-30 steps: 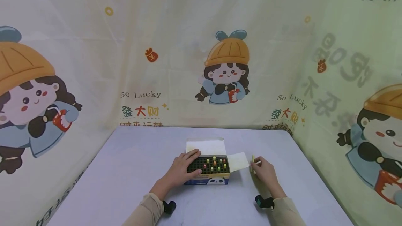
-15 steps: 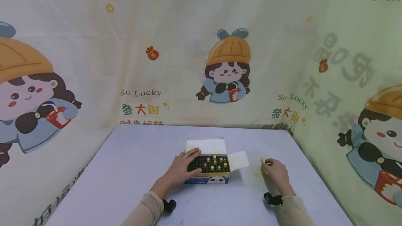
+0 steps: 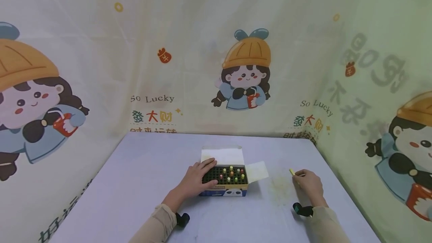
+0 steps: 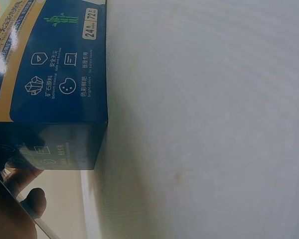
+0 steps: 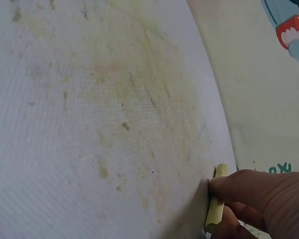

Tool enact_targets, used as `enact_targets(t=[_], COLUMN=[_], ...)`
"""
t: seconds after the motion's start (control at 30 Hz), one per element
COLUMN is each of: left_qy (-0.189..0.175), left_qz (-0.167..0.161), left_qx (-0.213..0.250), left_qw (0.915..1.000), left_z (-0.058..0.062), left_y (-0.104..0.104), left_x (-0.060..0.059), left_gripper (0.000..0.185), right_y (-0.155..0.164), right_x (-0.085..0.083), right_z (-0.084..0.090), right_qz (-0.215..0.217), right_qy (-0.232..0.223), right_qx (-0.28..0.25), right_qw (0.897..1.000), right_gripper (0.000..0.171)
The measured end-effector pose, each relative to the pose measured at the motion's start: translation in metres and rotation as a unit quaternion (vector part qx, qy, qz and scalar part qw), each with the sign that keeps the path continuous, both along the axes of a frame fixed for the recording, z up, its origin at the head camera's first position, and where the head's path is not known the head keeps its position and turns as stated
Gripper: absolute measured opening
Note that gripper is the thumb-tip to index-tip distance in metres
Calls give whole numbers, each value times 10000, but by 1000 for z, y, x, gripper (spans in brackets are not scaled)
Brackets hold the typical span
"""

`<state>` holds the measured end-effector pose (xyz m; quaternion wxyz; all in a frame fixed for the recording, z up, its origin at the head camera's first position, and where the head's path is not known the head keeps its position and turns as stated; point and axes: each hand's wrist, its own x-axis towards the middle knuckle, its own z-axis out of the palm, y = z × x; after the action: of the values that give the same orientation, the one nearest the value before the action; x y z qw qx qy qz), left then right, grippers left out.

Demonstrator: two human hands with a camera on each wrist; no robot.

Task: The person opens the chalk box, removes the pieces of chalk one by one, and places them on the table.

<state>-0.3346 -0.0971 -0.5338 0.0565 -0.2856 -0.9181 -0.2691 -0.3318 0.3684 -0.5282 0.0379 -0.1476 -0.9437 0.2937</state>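
From the head view we look forward and down across the worktop (image 3: 141,175), with the chalk box (image 3: 225,183) at lower centre and curtain walls behind. Our left wrist view sits very close, tipped sideways, with the same chalk box (image 4: 50,79) filling its upper left. Our right wrist view skims close over the stained worktop (image 5: 89,124), sharing the yellow chalk stick (image 5: 217,206) seen at the head view's lower right (image 3: 291,172).

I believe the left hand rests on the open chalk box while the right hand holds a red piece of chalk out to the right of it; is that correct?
Not quite: the chalk in the right hand is pale yellow, not red, as the right wrist view shows. The rest stands: the left hand rests on the open chalk box, and the right hand holds its piece out to the right of it.
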Motion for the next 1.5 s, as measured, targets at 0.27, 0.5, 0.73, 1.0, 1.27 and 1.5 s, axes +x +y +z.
enact_targets(t=[0.27, 0.5, 0.73, 1.0, 1.27, 1.5], left_qy=[-91, -48, -73, -54, -137, -77], left_qz=[17, 89, 103, 98, 67, 76], left_qx=[-42, -143, -115, -111, -107, -110], left_qw=[9999, 9998, 9999, 9999, 9998, 9999], left_z=[3, 1, -1, 1, 4, 4], left_y=[-1, -6, -7, -5, -3, -1], left_x=[0, 0, 3, 1, 2, 2], left_gripper=[78, 78, 78, 77, 79, 79], right_y=[-2, -7, -15, -51, -88, -118], right_x=[-2, 0, 5, 9, 22, 29], right_z=[-2, -1, 14, 66, 105, 113], right_qz=[-179, -266, -329, -96, 204, 707], right_qy=[172, 172, 318, 1244, 1774, 1918], right_qx=[-47, -143, -284, -558, -663, -599], right_qw=[9997, 9994, 9985, 9906, 9817, 9771], right_gripper=[40, 43, 44, 37, 30, 25])
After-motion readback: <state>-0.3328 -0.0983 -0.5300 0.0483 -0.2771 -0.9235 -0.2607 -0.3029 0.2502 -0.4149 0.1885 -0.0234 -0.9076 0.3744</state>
